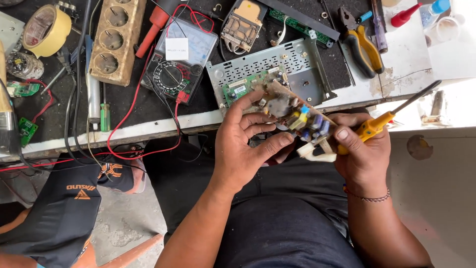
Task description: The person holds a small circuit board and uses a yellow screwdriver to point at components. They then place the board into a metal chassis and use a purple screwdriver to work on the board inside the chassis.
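My left hand (244, 141) grips a brown circuit board (290, 111) studded with capacitors and other parts, holding it tilted over my lap. My right hand (361, 149) supports the board's right end and also holds a yellow-handled screwdriver (391, 115), whose dark shaft points up and to the right. Something white (317, 154) hangs below the board between my hands.
On the workbench lie a perforated metal chassis (297, 64) with a green board, an analog multimeter (181, 62) with red leads, a beige power strip (116, 37), a tape roll (47, 30), pliers (362, 44) and a small green screwdriver (104, 114). A dark bag (69, 203) sits lower left.
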